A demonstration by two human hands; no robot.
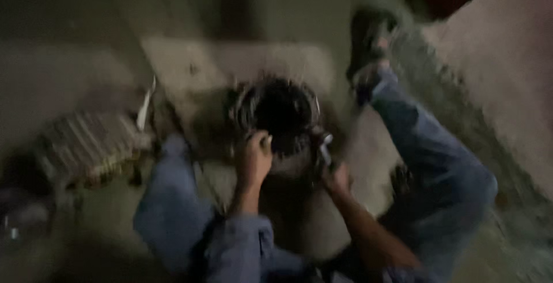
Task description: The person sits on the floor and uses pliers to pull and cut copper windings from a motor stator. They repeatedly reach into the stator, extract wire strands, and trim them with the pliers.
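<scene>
The picture is dim and blurred by motion. A round dark metal part (280, 109), like a ring or drum with a shiny rim, rests on the floor between my knees. My left hand (254, 157) is curled over its near left rim. My right hand (334, 175) grips a small shiny tool (324, 149) at the near right rim. My legs in blue trousers (429, 145) spread to both sides, and a dark shoe (368, 38) shows at the upper right.
A ribbed, slatted object (86, 145) lies on the floor at the left, with a thin pale strip (145, 105) next to it. A pale slab (501, 64) rises at the right. The concrete floor (242, 58) stretches behind the round part.
</scene>
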